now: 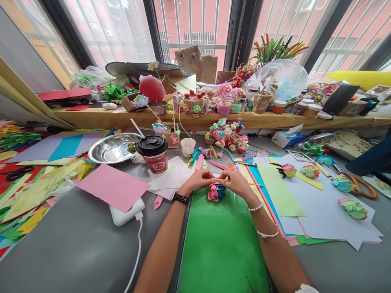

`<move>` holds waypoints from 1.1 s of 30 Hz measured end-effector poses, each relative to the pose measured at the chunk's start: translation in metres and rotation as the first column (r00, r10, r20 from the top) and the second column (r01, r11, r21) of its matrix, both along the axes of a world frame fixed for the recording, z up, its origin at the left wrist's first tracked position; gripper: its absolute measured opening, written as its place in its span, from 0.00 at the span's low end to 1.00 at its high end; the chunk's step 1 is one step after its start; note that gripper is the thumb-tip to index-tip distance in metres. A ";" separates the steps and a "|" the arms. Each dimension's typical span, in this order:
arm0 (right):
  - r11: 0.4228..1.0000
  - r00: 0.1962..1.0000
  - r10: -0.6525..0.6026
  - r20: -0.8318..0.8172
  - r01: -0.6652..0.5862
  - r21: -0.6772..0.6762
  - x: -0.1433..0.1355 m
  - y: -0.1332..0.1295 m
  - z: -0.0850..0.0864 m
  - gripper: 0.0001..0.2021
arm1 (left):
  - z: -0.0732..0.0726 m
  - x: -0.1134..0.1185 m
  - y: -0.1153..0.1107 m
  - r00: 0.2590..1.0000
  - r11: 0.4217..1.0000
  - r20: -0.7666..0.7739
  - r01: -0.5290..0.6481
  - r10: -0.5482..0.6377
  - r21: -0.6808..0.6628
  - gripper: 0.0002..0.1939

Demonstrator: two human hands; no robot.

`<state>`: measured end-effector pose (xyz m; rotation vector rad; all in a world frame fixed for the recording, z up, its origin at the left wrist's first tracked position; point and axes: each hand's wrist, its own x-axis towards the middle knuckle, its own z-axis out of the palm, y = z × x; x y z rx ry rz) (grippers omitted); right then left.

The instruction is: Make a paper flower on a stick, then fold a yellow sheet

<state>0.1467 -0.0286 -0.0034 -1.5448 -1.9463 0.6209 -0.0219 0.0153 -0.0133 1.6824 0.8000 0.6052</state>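
Both hands meet over the far end of a green mat. A thin wooden stick runs between my left hand and my right hand, pinched in the fingertips of each. Just below the stick, a pink and blue folded paper flower shows between the hands; whether it is joined to the stick cannot be made out. Part of the stick sticks out to the right past my right hand. Strips of pink paper lie beyond my left hand.
A lidded red cup stands left of my left hand, near a steel plate. Pink paper covers a white power bank with a cable. At right, stacked paper carries paper flowers; orange-handled scissors lie beyond.
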 end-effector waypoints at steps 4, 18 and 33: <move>1.000 1.000 0.001 -0.004 -0.001 0.007 0.000 0.000 0.001 0.04 | 0.000 0.001 -0.001 1.000 1.000 0.014 -0.004 0.004 -0.013 0.14; 0.970 0.974 -0.158 -0.164 0.184 0.156 0.001 -0.002 0.003 0.11 | 0.004 0.002 -0.003 0.989 0.988 0.141 0.053 -0.032 -0.148 0.26; 0.979 0.980 -0.109 -0.167 0.135 0.154 0.004 0.000 0.004 0.10 | 0.001 0.008 -0.004 0.998 0.996 0.036 -0.051 0.049 0.067 0.20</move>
